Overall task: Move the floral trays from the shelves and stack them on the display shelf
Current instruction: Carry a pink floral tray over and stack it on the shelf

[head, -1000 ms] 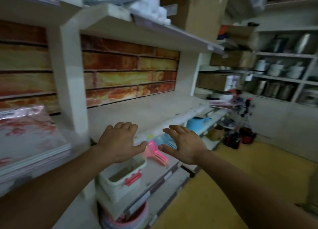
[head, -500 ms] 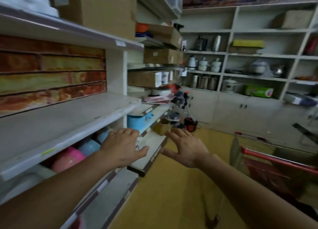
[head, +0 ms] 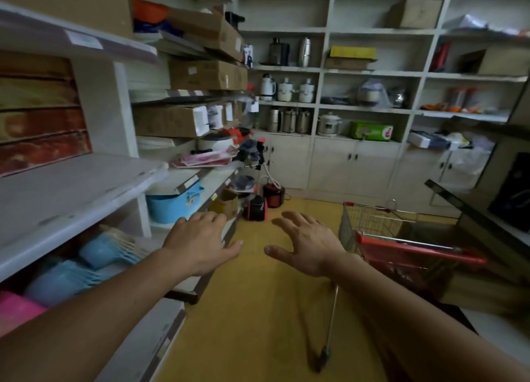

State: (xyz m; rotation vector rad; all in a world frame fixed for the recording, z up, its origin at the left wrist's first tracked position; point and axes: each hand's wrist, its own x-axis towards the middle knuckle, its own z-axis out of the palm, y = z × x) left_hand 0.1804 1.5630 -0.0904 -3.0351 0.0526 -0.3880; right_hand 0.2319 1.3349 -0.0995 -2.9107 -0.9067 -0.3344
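Open yellow floor (head: 258, 310) lies ahead between the shelves (head: 71, 198) on the left and a red shopping cart (head: 401, 247) on the right. Farther on, the aisle is narrowed by two small appliances (head: 265, 201) set on the floor.

Left hand (head: 200, 242) and right hand (head: 308, 245) spread empty, floral trays (head: 205, 159) shelved beyond

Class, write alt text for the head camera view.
Two empty, open hands, left hand and right hand, reach forward over a yellow floor in a storeroom. White shelves stand left; a red wire shopping trolley stands right.
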